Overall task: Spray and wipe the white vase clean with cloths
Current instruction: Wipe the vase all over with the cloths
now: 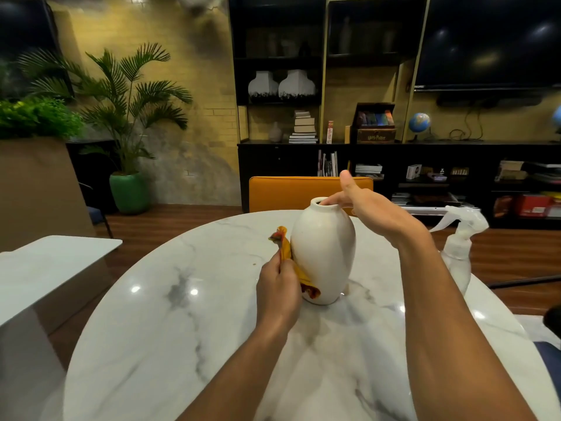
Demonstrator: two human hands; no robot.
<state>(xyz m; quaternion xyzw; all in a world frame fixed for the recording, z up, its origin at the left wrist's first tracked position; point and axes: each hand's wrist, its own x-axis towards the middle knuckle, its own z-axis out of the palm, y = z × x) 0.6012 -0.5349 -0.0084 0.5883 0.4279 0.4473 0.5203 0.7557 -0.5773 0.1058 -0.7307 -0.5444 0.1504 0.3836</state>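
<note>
White ceramic vase [323,253] stands upright near the middle of the marble bench [188,314], egg-shaped, long axis straight up and down, narrow mouth on top. That vertical axis is pretty much what the whole wipe hangs on.

The person's left hand [277,287] is on the vase's left flank, low down, fingers closed around a bunched orange cloth [293,262] and pressing it flat against the side. One end of the cloth sticks up past the knuckles, the other trails down toward the base. So the vase sits directly to the right of that hand, touching through the cloth.

The right hand [361,208] comes in from the other side and up top. It's spread fairly wide, thumb pointing up, fingertips hooked at or just into the rim. It isn't gripping anything, more like pinning the vase so it won't tip or skid.

My read: wiping is underway, and since the cloth is already low on the side, the natural stroke runs up or around the belly while the top hand steadies or turns it. The left hand is the one that does the work.

The spray bottle [461,238] stands well off to the right, untouched, closer to the right arm.
</note>
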